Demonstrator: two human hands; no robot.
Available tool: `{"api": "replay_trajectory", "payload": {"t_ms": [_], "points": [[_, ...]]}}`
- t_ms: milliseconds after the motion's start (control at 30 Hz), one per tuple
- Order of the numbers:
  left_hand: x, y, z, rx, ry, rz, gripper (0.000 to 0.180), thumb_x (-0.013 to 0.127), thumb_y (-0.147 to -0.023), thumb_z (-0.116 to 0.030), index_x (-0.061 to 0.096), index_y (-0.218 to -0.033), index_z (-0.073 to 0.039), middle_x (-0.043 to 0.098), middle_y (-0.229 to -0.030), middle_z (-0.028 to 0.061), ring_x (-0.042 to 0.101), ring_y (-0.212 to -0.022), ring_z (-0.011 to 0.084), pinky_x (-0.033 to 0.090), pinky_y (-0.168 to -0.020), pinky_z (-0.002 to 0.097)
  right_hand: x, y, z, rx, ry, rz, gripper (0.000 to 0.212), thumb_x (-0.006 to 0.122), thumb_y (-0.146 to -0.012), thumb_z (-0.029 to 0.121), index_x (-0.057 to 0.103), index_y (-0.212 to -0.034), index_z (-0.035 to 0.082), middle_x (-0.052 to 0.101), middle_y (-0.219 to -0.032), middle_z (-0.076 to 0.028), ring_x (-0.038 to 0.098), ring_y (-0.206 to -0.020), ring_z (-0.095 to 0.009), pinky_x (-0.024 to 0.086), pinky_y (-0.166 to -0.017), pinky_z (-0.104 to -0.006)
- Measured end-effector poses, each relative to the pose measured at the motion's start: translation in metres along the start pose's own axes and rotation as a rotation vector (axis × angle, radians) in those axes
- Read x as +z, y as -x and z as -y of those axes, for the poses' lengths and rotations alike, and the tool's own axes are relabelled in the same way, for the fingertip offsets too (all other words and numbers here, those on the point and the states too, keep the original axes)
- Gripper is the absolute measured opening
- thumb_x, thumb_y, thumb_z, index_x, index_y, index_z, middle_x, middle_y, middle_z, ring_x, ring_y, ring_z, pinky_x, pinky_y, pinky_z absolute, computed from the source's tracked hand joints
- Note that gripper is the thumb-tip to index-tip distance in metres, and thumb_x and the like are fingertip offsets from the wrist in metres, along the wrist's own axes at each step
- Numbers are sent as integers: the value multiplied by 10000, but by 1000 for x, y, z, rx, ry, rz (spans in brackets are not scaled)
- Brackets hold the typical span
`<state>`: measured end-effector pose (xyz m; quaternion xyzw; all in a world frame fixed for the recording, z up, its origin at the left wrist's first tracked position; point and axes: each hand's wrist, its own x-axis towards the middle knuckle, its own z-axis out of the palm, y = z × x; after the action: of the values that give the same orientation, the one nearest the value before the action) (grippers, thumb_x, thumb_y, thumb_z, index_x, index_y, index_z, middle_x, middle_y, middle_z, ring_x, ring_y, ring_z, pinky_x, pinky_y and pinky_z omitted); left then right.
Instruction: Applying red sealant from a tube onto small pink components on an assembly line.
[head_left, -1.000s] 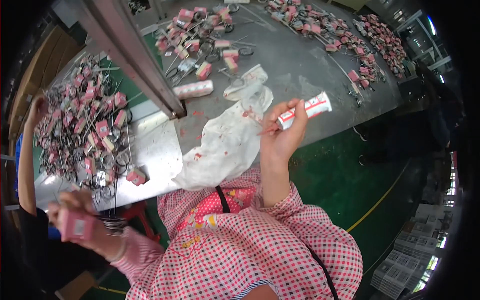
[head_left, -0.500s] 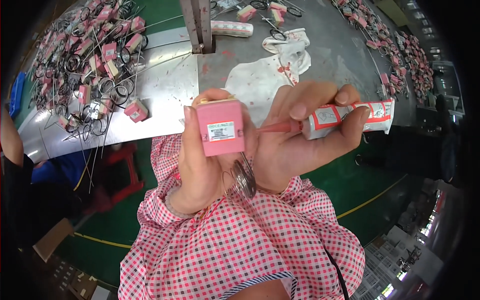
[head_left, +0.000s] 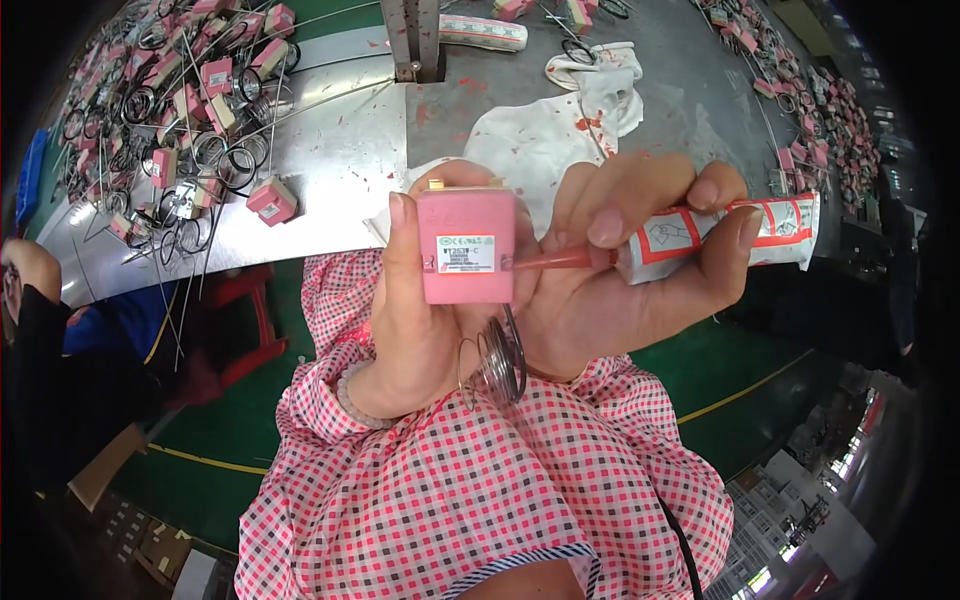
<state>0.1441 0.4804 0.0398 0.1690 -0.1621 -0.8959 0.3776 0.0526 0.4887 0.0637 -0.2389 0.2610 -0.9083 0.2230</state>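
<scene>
My left hand (head_left: 400,290) is closed around a pink capillary thermostat (head_left: 468,215), a small block held up with its white label facing me and metal terminals on top. Its coiled metal capillary (head_left: 497,362) hangs below, in front of my wrist. My right hand (head_left: 610,250) grips a white and red sealant tube (head_left: 665,245), lying nearly level. The tube's red nozzle (head_left: 565,260) points left. Its tip meets the block's right edge, beside a small metal screw or tab; I cannot tell whether any sealant comes out.
A large heap of similar pink thermostats (head_left: 215,110) covers the metal table (head_left: 340,170) at left; another heap (head_left: 820,120) lies far right. Beyond my hands are a stained white cloth (head_left: 530,130), a second tube (head_left: 485,33) and a metal post (head_left: 412,40). Someone's arm (head_left: 30,270) shows at far left.
The thermostat and both hands have shifted slightly right in view. The block now faces me more squarely, and the nozzle tip shows at its right edge. Both grips stay the same.
</scene>
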Motion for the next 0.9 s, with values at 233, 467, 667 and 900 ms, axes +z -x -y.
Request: {"api": "replay_trajectory", "payload": {"t_ms": [233,467,667,900], "points": [[1,-1,-2,-12,-27,-10,495,207,-886,-487,382,-1040,-49,514,-804,84,514,-646,140,433,-565,228,0,-1,-1,26,35,12,300,316,-891,355,408,-822,78,443,-493,-68,291,-337,-108,236,-315,-245],[-4,-1,-3,-11,-40,15,497,202,-887,-480,381,-1039,-41,517,-797,92,509,-622,141,429,-553,231,2,-1,-2,16,258,-20,284,333,-884,352,385,-811,82,420,-459,-69,262,-321,-106,233,-320,-245],[-2,-1,-6,-13,-95,-91,455,256,-884,-466,367,-1043,-55,503,-730,67,481,-576,123,390,-478,216,5,-4,1,-44,400,222,283,318,-880,328,320,-788,61,371,-416,-77,240,-295,-125,230,-309,-244],[3,-3,-3,23,-194,-162,475,256,-881,-480,393,-1034,-52,504,-771,72,507,-689,144,416,-575,241,-2,13,-8,-361,485,137,326,294,-889,391,296,-796,79,388,-432,-88,289,-296,-142,227,-290,-255]]}}
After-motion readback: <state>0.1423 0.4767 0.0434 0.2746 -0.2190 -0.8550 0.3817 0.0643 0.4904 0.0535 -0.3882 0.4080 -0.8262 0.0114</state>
